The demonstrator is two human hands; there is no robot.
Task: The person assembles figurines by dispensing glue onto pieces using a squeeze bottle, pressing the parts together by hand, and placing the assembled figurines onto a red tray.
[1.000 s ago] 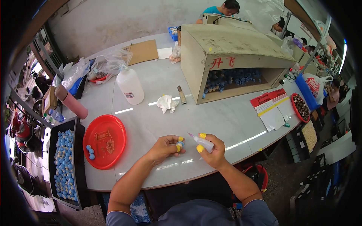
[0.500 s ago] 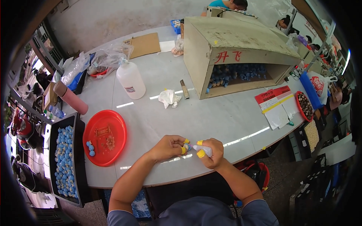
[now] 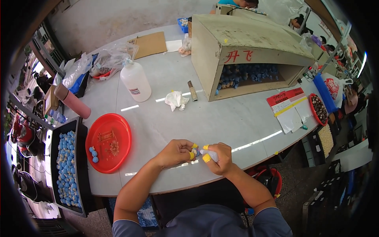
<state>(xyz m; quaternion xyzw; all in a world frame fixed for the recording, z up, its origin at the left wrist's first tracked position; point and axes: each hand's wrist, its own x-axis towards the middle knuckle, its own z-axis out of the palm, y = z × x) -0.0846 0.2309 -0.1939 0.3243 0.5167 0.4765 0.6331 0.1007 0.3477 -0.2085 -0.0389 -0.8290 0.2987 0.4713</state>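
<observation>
Both hands meet over the near edge of the bench (image 3: 237,118), at about 6 o'clock in the head view. The right hand (image 3: 219,158) is curled shut around a small white squeeze tube (image 3: 209,153), nozzle end toward 9 o'clock; yellow finger caps (image 3: 206,158) sit on its fingertips. The left hand (image 3: 176,152) is pinched narrow, also yellow-capped, on a tiny blue piece (image 3: 196,151) just at the tube's tip. The piece is mostly hidden between the fingers; its shape cannot be told.

Handling judgement: the tube looks light and soft-walled, so it likely yields to pressure; best taken around its body, well back from the nozzle. The blue piece looks very light and small enough to slip; a fingertip pinch on opposite sides suits it, and the caps probably add grip.

Surroundings: red round tray (image 3: 108,142) at 9 o'clock holding a few blue balls (image 3: 93,154); black tray of many blue balls (image 3: 66,166) beyond it at the bench's left edge. White plastic bottle (image 3: 135,81) at 11 o'clock, crumpled tissue (image 3: 176,100) at 12, open-fronted wooden box (image 3: 248,51) at 1 o'clock.
</observation>
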